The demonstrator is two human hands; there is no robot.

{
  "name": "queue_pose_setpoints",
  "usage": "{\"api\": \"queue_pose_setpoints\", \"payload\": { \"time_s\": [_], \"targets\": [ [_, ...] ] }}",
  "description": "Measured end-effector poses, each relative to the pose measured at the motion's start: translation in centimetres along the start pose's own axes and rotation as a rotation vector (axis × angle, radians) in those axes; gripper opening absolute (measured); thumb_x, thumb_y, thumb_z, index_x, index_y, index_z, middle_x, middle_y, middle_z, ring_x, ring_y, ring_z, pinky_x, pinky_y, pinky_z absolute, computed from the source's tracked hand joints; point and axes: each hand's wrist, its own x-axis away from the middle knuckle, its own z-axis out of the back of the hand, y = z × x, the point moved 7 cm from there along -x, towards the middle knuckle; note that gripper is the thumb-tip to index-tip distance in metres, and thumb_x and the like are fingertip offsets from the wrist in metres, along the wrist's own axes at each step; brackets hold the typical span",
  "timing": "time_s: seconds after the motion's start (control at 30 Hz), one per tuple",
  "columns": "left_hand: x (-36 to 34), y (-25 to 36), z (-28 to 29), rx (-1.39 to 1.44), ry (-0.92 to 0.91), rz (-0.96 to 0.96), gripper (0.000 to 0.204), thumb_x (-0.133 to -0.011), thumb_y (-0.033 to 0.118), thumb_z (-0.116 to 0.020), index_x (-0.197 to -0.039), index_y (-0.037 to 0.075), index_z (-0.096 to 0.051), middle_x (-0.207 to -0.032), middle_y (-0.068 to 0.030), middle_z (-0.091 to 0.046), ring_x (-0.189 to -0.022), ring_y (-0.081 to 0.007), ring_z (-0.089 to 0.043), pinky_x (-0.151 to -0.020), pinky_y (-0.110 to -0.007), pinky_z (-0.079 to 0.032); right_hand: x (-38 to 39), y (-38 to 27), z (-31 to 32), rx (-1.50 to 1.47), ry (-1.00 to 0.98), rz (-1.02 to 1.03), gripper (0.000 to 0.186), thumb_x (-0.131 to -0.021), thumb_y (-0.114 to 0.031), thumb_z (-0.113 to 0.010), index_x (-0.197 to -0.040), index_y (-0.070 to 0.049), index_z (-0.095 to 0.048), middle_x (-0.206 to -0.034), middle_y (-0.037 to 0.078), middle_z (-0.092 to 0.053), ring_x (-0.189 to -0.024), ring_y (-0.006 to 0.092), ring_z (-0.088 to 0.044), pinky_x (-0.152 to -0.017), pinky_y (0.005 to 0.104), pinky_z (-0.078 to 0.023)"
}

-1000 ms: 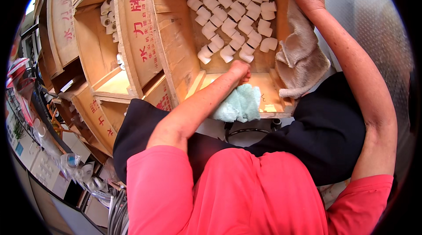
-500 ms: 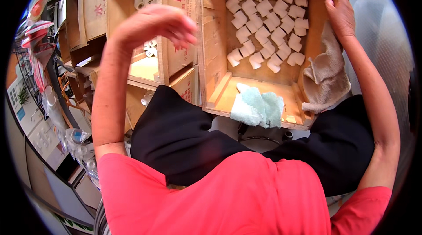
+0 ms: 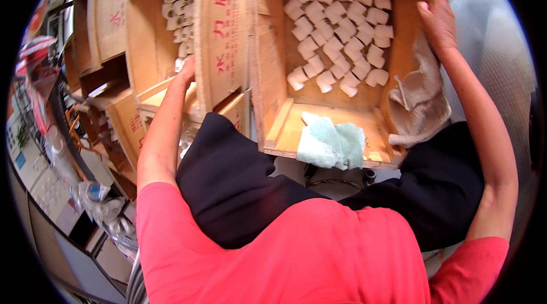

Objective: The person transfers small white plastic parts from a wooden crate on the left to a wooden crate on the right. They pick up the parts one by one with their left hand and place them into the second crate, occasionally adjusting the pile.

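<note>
My right hand grips the right rim of a wooden crate standing on its side in front of me. Inside it are several rows of white elbow pipe fittings. A pale green cloth lies over its lower front edge; a beige cloth hangs beside my right forearm on the right side. My left hand reaches into a smaller wooden crate on the left, close to loose white fittings; its fingertips are hidden, so I cannot see whether it holds one.
More wooden crates with red printing are stacked at the left. Shelving with bagged items, pipes and cables runs along the far left. A translucent bubble-textured sheet lies at the right. My knees in dark trousers flank the crate's lower front.
My left hand has left the bottom of the main crate, lifted, and moved leftward into the smaller crate. My right hand stays on the rim. The view has shifted.
</note>
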Motion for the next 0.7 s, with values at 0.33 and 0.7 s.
{"api": "queue_pose_setpoints", "payload": {
  "time_s": [0.33, 0.7],
  "targets": [
    [0.1, -0.7, -1.5, -0.266, 0.047, -0.103, 0.043, -0.082, 0.024, -0.068, -0.115, -0.001, -0.056, -0.086, -0.0082, -0.065, -0.067, -0.0151, -0.061, -0.061, -0.032, -0.053, 0.2, -0.5, 0.2, -0.103, -0.103, -0.194, 0.077, -0.075, -0.007, -0.053, -0.145, -0.010, -0.020, -0.119, 0.031, -0.053, -0.100, 0.0468, -0.056, -0.088, 0.0475, -0.046],
    [0.0, -0.7, -1.7, -0.317, 0.029, -0.125, 0.043, -0.081, 0.025, -0.069, -0.114, 0.000, -0.056, -0.083, -0.0077, -0.064, -0.064, -0.0151, -0.060, -0.059, -0.031, -0.053, 0.2, -0.4, 0.0, -0.091, -0.064, -0.112, 0.077, -0.075, -0.007, -0.053, -0.145, -0.009, -0.021, -0.115, 0.032, -0.054, -0.094, 0.0475, -0.057, -0.085, 0.0480, -0.047]
  ]
}}
